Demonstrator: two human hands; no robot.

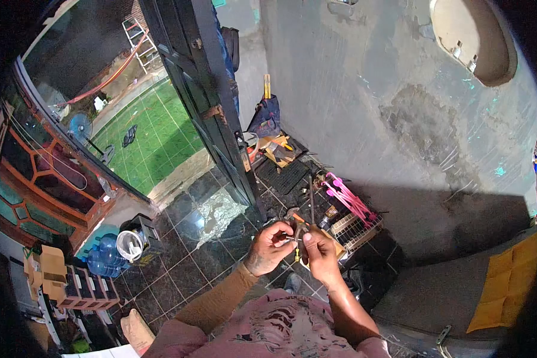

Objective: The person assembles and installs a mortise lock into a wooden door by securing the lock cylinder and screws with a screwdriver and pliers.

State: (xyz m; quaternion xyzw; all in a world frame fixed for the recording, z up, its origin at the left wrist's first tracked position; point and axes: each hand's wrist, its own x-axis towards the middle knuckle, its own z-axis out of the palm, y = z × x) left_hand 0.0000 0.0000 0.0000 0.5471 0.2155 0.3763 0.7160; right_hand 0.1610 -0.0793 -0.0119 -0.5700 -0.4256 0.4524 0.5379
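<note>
In the middle of the head view, my left hand and my right hand are close together in front of my body. The fingers of my left hand are pinched around a small, thin, light-coloured piece that is too small to name. My right hand is closed, thumb on top, on a greyish metal object whose kind I cannot make out. A yellow bit shows just below, between the hands. Beyond my fingertips, an orange-handled tool is partly hidden.
A wire rack and pink rods lie right of my hands. Tools and a black crate sit by the wall. A dark door stands ajar. Leftward are a bucket, water bottles and a cardboard box.
</note>
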